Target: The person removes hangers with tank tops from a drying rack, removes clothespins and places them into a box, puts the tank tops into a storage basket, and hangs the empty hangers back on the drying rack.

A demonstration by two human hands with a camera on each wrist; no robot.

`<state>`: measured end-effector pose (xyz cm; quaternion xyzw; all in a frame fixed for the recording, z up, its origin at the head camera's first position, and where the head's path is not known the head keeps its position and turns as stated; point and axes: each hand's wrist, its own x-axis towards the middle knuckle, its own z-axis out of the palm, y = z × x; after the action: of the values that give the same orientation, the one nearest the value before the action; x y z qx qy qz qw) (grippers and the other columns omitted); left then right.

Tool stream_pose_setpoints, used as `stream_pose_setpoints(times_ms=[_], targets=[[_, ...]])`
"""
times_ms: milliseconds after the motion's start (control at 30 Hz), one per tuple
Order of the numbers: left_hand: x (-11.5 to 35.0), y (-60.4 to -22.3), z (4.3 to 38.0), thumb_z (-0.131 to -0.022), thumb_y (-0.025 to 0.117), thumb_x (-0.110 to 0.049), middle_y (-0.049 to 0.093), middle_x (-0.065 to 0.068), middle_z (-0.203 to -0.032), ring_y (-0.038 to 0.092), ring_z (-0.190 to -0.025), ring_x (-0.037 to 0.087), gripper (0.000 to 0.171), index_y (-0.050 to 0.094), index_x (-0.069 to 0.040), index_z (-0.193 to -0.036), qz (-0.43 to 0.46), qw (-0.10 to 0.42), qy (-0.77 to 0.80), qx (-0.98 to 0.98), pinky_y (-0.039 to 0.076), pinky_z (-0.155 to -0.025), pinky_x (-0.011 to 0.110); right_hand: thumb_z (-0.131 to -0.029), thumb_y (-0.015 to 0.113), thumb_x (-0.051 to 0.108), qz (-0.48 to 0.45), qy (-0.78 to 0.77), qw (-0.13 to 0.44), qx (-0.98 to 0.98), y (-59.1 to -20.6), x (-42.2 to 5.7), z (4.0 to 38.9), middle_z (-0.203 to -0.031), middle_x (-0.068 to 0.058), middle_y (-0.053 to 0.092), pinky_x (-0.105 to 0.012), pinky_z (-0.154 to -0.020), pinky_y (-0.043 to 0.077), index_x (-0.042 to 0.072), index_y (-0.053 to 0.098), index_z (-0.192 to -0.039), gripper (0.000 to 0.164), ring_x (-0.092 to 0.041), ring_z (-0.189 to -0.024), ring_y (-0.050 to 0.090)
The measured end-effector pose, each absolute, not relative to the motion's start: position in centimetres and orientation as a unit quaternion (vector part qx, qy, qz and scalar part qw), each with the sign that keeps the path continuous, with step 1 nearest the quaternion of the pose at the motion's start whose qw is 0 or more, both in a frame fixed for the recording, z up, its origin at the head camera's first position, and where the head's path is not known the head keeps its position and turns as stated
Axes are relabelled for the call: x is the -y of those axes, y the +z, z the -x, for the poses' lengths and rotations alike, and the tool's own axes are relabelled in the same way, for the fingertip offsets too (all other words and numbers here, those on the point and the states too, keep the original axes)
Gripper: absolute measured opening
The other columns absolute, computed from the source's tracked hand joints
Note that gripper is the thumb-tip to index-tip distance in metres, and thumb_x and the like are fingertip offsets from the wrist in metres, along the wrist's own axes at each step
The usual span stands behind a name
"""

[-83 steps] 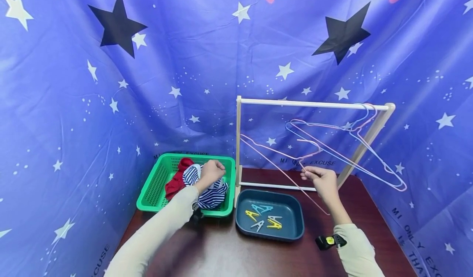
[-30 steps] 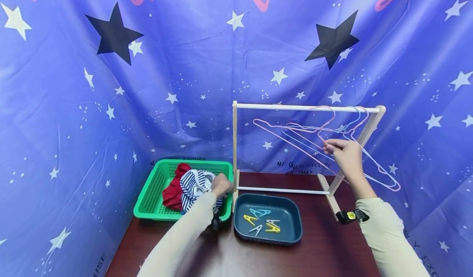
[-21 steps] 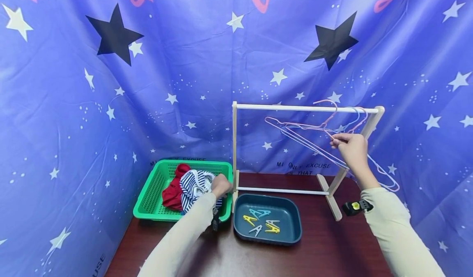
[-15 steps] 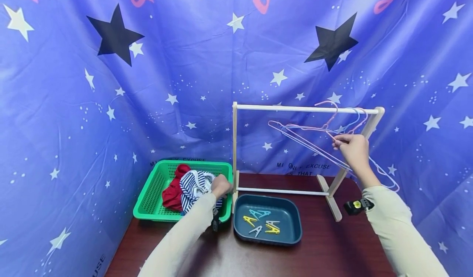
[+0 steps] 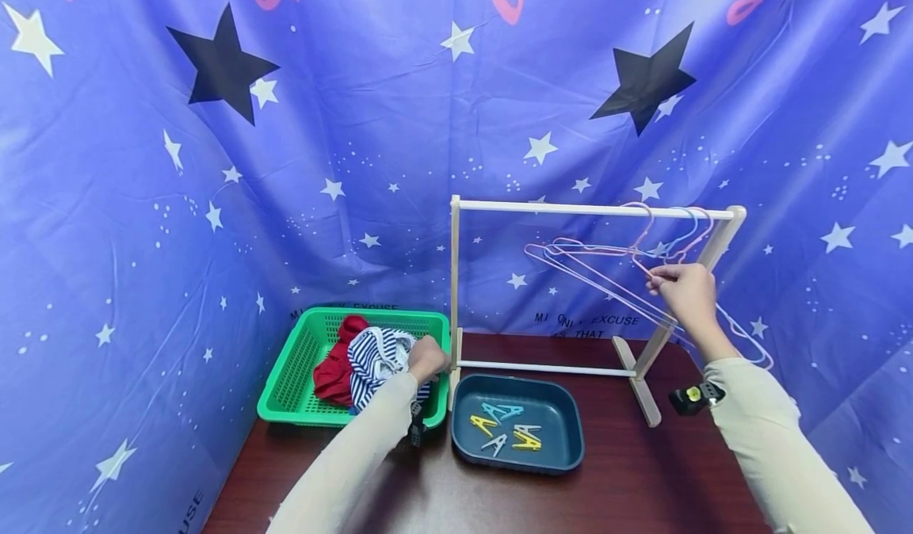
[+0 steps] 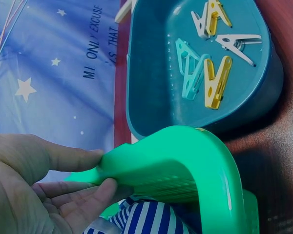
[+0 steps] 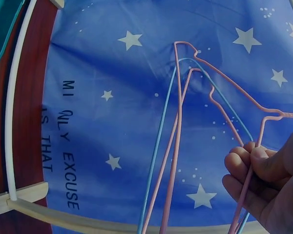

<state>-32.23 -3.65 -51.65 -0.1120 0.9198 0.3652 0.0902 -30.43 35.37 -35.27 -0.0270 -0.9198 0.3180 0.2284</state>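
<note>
My right hand (image 5: 686, 290) pinches the sloping shoulder of a pink wire hanger (image 7: 282, 115), near its twisted neck. The hanger's hook is at the white top bar (image 5: 542, 207) of a small wooden rack; whether it bears on the bar I cannot tell. Just right of it hang a blue hanger (image 7: 162, 112) and another pink one. At the left, my left hand (image 5: 426, 358) grips the right rim of a green basket (image 6: 185, 141) between thumb and fingers. Striped cloth (image 5: 374, 356) and red cloth (image 5: 331, 379) lie bunched inside the basket.
A dark blue tray (image 5: 517, 461) with several clothespins (image 5: 526, 439) stands before the rack, close to the basket. The rack's wooden foot (image 5: 645, 401) rests on the brown table (image 5: 471, 502). A starry blue curtain (image 5: 357, 154) surrounds the table.
My right hand has raised the pink hanger to the bar, then shifted it slightly right; its hook sits lower than half a second ago. My left hand has moved from above the clothes to the basket's rim.
</note>
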Motion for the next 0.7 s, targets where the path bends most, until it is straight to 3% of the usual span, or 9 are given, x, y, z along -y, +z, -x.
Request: stream_pose_setpoints(times_ms=[400,700], targets=[[3.6,-51.7,32.0,-0.072,0.084,0.004,0.068,0.011,-0.069,0.066,-0.051,0.021,0.015,0.070,0.002,-0.078,0.110,0.088,0.369,-0.919,0.057,-0.049,0.030,-0.096,0.060,-0.004,0.037,0.319,0.224,0.920,-35.7,-36.2,30.2,-0.091,-0.032,0.073,-0.003,-0.052,0.044,-0.017,0.071,-0.105,0.019,0.019,-0.051,0.051],[3.6,-51.5,32.0,-0.073,0.083,0.004,0.067,0.011,-0.068,0.067,-0.052,0.021,0.015,0.069,0.001,-0.076,0.112,0.088,0.363,-0.921,0.059,-0.051,0.031,-0.095,0.061,-0.005,0.049,0.336,0.227,0.913,-35.8,-36.9,29.9,-0.081,-0.026,0.075,-0.004,-0.052,0.046,-0.018,0.071,-0.107,0.020,0.017,-0.050,0.054]])
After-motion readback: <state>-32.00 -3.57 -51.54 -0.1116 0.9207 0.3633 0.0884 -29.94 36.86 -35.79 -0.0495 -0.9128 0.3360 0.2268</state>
